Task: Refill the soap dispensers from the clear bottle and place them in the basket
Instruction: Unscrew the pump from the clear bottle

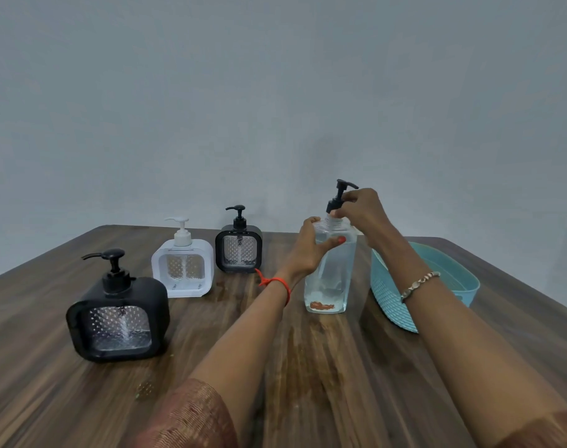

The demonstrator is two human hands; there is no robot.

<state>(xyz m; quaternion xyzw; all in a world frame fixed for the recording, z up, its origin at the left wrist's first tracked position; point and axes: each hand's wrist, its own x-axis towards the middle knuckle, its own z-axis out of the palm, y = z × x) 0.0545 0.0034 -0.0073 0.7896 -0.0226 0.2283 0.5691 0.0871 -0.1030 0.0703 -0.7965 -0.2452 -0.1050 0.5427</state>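
Dispensers stand on the desk (pixel 275 367): black dispenser (pixel 117 318) nearest, white dispenser (pixel 182 263), small black dispenser (pixel 239 247). Left hand (pixel 308 250) fingers wrap the upright clear bottle (pixel 330 273); right hand (pixel 359 208) fingers pinch its black pump (pixel 338 197). Blue basket (pixel 388 302) sits rightmost.

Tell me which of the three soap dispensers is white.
The middle dispenser, with a white body and white pump; the near-left dispenser and the far one are both black.
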